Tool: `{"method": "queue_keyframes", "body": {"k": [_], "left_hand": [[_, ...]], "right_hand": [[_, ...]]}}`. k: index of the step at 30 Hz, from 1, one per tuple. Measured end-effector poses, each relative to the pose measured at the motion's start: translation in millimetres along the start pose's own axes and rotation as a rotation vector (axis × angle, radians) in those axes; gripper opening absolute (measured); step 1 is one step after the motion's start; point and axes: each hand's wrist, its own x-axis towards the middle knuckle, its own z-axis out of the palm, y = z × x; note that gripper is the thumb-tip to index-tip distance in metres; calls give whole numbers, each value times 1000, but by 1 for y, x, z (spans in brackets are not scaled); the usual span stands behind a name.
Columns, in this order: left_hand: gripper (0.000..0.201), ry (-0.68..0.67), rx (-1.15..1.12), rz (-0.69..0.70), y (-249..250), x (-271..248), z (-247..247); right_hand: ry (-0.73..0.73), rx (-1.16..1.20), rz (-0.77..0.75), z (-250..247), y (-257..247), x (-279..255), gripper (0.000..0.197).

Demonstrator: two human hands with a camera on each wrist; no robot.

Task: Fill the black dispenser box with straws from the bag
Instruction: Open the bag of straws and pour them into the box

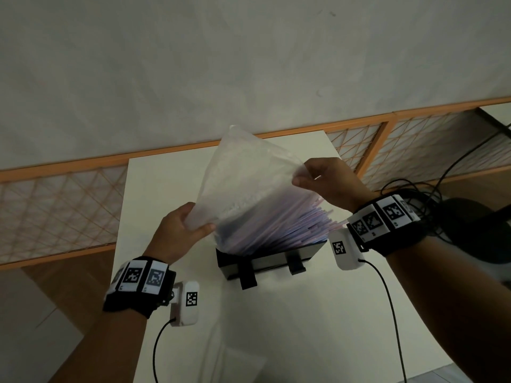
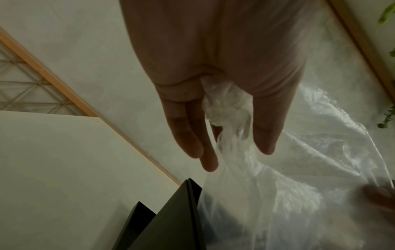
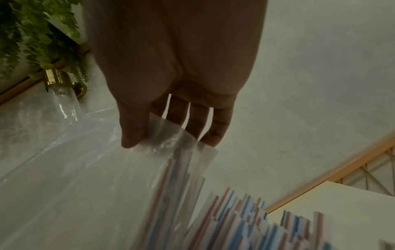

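Note:
A clear plastic bag [image 1: 249, 183] is held upside down over the black dispenser box [image 1: 265, 261] on the white table [image 1: 290, 327]. A thick bundle of striped straws [image 1: 287, 225] slants out of the bag's mouth into the box. My left hand [image 1: 188, 225] pinches the bag's lower left corner, the plastic [image 2: 226, 104] bunched between thumb and fingers. My right hand [image 1: 312, 175] pinches the bag's upper right edge [image 3: 171, 135] between thumb and fingers. The red, blue and white straw ends [image 3: 245, 216] poke out below that hand. The box's black wall [image 2: 171, 219] shows beneath the left hand.
A cable [image 1: 392, 313] runs from the right wrist across the table, another [image 1: 157, 349] from the left. An orange-framed lattice screen [image 1: 55, 211] stands behind the table below a grey wall. A dark rounded object [image 1: 470, 230] sits at the right. A flat clear sheet [image 1: 237, 363] lies near the front.

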Motion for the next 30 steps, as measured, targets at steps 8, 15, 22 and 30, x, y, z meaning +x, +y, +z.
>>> {"method": "queue_keyframes", "body": {"k": [8, 15, 22, 30], "left_hand": [[61, 38, -99, -48, -10, -1, 4], [36, 100, -69, 36, -3, 1, 4], [64, -22, -79, 21, 7, 2, 6], [23, 87, -133, 40, 10, 10, 4]], "right_hand": [[-78, -92, 66, 2, 8, -4, 10], [-77, -76, 42, 1, 4, -2, 22], [-128, -97, 63, 1, 5, 1, 7], [-9, -37, 74, -6, 1, 1, 12]]}}
